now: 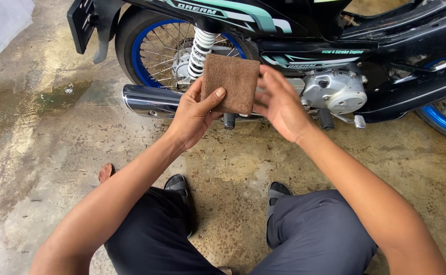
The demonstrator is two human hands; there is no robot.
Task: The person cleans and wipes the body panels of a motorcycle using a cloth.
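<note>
— What do we have in our hands?

— A folded brown cloth (231, 84), held up in front of the motorbike (335, 56). Our left hand (195, 114) grips its lower left corner, thumb pressed on the front, the other fingers hidden behind it.

— And the right hand (279, 102)?

— It lies against the cloth's right edge, fingers spread and only loosely curled. We cannot tell whether it pinches the cloth (the fingertips vanish behind the fabric).

— What does the cloth cover?

— Part of the chrome exhaust (149, 100) and the foot of the white spring (201, 51). One black footpeg (229, 121) pokes out just below it.

— The bike itself?

— Cut off at the top and right; we see the blue-rimmed rear wheel (154, 51), the silver engine (335, 90), and a sliver of the front wheel (444, 122).

— Below us?

— Grey trousers (314, 234), dark sandals, wet concrete floor (44, 132). A brownish thing by our left knee is hard to make out.
</note>
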